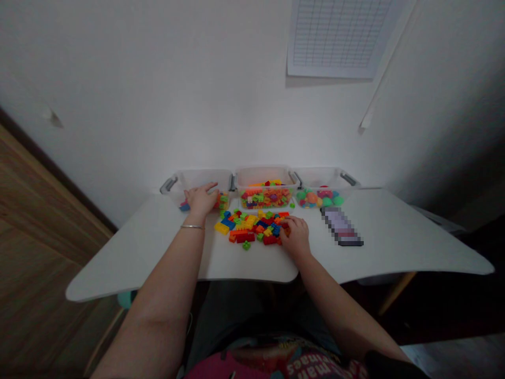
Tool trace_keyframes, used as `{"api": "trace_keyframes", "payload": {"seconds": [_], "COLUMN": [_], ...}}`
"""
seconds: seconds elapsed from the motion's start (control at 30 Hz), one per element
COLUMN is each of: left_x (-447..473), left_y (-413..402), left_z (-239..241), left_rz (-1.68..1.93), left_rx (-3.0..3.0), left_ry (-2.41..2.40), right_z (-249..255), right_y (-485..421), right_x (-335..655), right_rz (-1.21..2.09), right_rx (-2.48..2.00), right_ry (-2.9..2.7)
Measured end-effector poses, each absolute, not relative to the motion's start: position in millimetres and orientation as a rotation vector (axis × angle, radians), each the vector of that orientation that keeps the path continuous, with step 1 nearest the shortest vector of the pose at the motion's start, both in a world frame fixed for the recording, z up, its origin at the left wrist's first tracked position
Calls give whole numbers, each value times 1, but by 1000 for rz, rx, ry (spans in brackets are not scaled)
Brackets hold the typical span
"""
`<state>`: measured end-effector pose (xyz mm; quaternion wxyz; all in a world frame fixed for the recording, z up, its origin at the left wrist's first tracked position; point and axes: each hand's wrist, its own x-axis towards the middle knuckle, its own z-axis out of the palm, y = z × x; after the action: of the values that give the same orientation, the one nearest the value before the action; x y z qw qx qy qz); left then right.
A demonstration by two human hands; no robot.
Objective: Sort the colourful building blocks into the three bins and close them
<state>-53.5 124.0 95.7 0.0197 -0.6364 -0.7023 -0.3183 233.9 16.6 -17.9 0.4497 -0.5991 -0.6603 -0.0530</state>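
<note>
A loose pile of colourful toy building bricks (252, 223) lies on the white table in front of me. My left hand (202, 200), with a bangle on its wrist, is over the front of the left clear bin (205, 176), its fingers spread and nothing visible in them. Some coloured pieces show through that bin, partly hidden by the hand. At the right edge of the pile, my right hand (296, 236) has its fingers bent round a small orange-brown toy brick (288, 230), partly covered by them.
The middle clear bin (268, 175) is well filled with small bricks. A right-hand bin (321, 179) holds round coloured pieces. Right of the pile lies a pixelated phone (341, 226). Behind the white table (236, 268) stands a wall with a printed grid sheet (335, 39).
</note>
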Motion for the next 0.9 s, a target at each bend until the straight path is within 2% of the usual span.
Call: {"api": "trace_keyframes", "payload": {"seconds": [0.33,0.57,0.9], "left_x": [-54,-14,-7], "left_y": [77,37,26], "left_z": [64,15,-8], "left_rz": [-1228,-881,-803], "left_rx": [-2135,-2363,-2326], "left_ry": [-1909,-1851,-1733], "right_z": [-33,-38,-27], "right_y": [28,34,76], "right_x": [240,241,279], "right_rz": [-95,-53,-4], "right_rx": [-1470,-1488,-1620], "right_ry": [-1512,-1456,-1405]}}
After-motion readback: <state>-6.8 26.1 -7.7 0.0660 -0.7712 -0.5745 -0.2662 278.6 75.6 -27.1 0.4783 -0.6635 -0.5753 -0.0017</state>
